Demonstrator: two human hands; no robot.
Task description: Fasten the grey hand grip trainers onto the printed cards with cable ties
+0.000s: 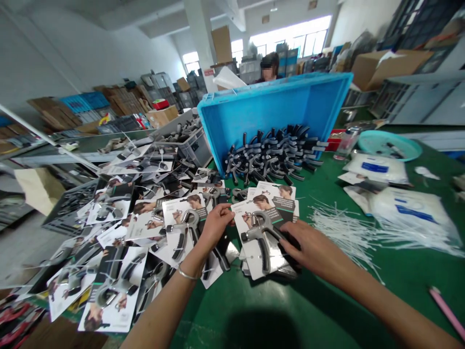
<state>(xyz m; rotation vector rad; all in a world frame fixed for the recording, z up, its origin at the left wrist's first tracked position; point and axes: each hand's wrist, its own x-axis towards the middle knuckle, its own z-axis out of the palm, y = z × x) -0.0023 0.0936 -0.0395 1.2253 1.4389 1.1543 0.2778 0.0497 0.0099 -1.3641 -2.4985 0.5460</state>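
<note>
A grey and black hand grip strengthener (264, 237) lies on a white printed card (250, 264), on top of a small stack of cards. My right hand (308, 245) is closed on the strengthener's right handle, near the card's right side. At the card's upper left edge my left hand (217, 223) pinches with thumb and fingers; exactly what is between the fingertips is partly hidden. Just left of that hand lies another carded grip strengthener (187, 228), with many more in an overlapping heap. White cable ties (341, 232) are spread right of my right hand.
A tilted blue crate (269, 104) behind the stack spills loose grip strengtheners (272, 152). Bags of cable ties (414, 213), a turquoise tray (388, 144) and a pink stick-like item (446, 312) are on the right. Grey bins stand left. Another person (271, 68) is beyond the crate.
</note>
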